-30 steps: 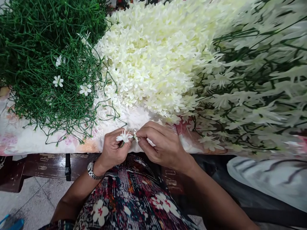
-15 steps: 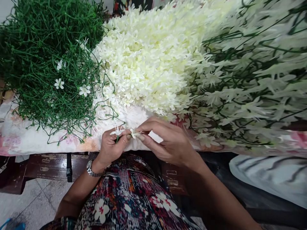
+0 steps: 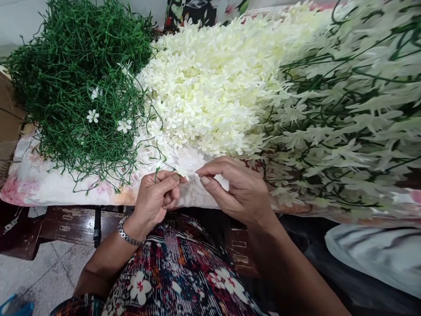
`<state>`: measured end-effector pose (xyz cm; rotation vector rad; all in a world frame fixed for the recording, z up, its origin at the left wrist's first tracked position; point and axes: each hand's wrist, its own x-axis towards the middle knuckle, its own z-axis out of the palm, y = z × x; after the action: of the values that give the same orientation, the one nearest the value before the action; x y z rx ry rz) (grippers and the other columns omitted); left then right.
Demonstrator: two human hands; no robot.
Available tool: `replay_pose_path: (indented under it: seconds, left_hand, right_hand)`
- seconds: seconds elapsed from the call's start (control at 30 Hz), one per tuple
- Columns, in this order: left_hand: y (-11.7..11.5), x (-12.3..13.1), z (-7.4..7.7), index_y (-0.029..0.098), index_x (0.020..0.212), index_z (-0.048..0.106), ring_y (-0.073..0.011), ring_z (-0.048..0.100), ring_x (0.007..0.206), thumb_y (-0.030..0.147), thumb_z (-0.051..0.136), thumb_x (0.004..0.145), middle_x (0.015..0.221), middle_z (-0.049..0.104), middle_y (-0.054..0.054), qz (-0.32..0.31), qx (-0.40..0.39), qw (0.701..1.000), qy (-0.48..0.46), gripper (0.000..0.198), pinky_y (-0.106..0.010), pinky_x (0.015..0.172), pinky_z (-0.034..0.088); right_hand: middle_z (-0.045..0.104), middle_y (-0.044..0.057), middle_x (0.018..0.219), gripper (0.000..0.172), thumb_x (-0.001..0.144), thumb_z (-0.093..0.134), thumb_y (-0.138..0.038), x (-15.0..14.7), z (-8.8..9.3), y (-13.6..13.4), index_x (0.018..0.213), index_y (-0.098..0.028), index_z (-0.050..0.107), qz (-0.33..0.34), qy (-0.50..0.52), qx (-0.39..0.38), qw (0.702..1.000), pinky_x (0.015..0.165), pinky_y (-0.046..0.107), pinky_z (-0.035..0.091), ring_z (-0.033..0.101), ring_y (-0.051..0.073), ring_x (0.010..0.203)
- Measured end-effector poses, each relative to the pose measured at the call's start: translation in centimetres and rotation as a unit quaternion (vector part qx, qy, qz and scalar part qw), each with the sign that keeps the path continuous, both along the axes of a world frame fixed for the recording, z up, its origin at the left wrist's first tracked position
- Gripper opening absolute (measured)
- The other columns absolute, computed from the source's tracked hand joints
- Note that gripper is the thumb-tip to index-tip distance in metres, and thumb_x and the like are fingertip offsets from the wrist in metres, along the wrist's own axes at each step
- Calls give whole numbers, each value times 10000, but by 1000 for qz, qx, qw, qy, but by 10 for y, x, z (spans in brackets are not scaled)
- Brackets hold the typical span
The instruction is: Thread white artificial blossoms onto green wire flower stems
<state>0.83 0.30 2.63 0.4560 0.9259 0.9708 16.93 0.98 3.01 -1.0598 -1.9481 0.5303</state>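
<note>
My left hand is closed in a pinch on a green plastic flower stem, whose thin branches show above the fingers. White petals by the fingertips blend into the pale cloth, so their exact hold is unclear. To its right, my right hand is apart from it, thumb and forefinger brought together in a pinch; anything between those tips is too small to make out. Beyond both hands lies a heap of loose white artificial blossoms. A pile of bare green stems stands at the left, with several white flowers on it.
Finished-looking white flower sprays with green stems spread across the right. A floral-patterned cloth covers the work surface. A cardboard box stands at the left edge, and a dark floral item is at the back.
My right hand has drawn away from the white flower, leaving a gap between the hands. My left hand has turned, its fingers curling more. The view has shifted slightly.
</note>
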Motion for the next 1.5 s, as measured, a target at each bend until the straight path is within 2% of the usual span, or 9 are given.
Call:
replay_pose_path:
  seconds: [0.17, 0.3, 0.37, 0.47, 0.67, 0.9, 1.07, 1.3, 1.5]
  left_hand:
    - [-1, 2, 0, 108, 633, 622, 23, 196, 251, 254, 635, 641, 392, 507, 48, -9, 3, 1000, 10, 147, -151, 278, 102]
    - [-4, 4, -1, 116, 614, 604, 15, 200, 265, 247, 624, 648, 395, 493, 52, -12, 16, 999, 31, 137, -152, 288, 112]
    - [-6, 5, -3, 124, 600, 590, 6, 220, 278, 254, 622, 646, 392, 479, 56, -10, 32, 998, 56, 142, -153, 296, 136]
    - [-10, 3, -8, 136, 575, 570, -13, 285, 322, 262, 593, 673, 417, 475, 53, -3, 99, 985, 138, 161, -159, 326, 211]
    - [-13, -2, -13, 143, 535, 539, -57, 390, 432, 239, 525, 748, 458, 441, 37, -21, 277, 898, 340, 234, -183, 416, 329]
    - [-13, -3, -21, 137, 723, 612, -98, 538, 567, 148, 503, 759, 630, 597, -23, 14, 415, 817, 400, 116, -210, 535, 442]
    - [-10, -5, -27, 119, 770, 612, -92, 521, 546, 82, 508, 725, 623, 595, -26, 17, 488, 754, 439, 119, -210, 534, 433]
    - [-8, -4, -29, 124, 777, 617, -88, 499, 536, 67, 492, 711, 607, 575, -17, 4, 493, 755, 433, 153, -207, 514, 413]
    - [-6, -4, -31, 128, 743, 610, -96, 518, 539, 78, 498, 724, 601, 586, -21, -5, 493, 761, 421, 124, -217, 517, 425]
  right_hand:
    - [569, 26, 722, 109, 763, 503, -120, -1, 2, 3, 839, -180, 553, -11, 7, 11, 1000, 602, 260, 442, 541, 123, 677]
    - [561, 32, 774, 185, 754, 514, -131, -1, 7, 6, 932, -177, 538, -4, -4, 23, 1000, 616, 263, 450, 525, 118, 675]
    - [564, 48, 821, 215, 754, 521, -139, -2, 10, 7, 967, -166, 532, 17, -20, 30, 999, 645, 272, 457, 533, 126, 715]
    - [572, 52, 805, 158, 762, 511, -136, -2, 12, 7, 913, -166, 546, 50, -49, 31, 997, 654, 278, 458, 540, 135, 746]
    - [566, 36, 725, 97, 755, 510, -123, -2, 8, 3, 834, -167, 548, 77, -51, 23, 995, 610, 258, 450, 527, 121, 690]
    - [555, 27, 707, 87, 755, 503, -117, -1, -1, 1, 814, -161, 548, 77, -44, -1, 996, 602, 248, 439, 518, 110, 676]
    - [533, 10, 675, 70, 755, 493, -104, -3, -5, -2, 770, -155, 538, 75, -5, -53, 996, 574, 229, 414, 495, 89, 635]
    - [511, -8, 655, 94, 753, 468, -87, -4, -9, -1, 732, -168, 510, 71, 8, -83, 994, 562, 220, 392, 472, 76, 609]
    - [512, -10, 632, 102, 753, 468, -86, -6, -13, -1, 717, -180, 484, 63, -13, -54, 996, 533, 218, 389, 471, 77, 583]
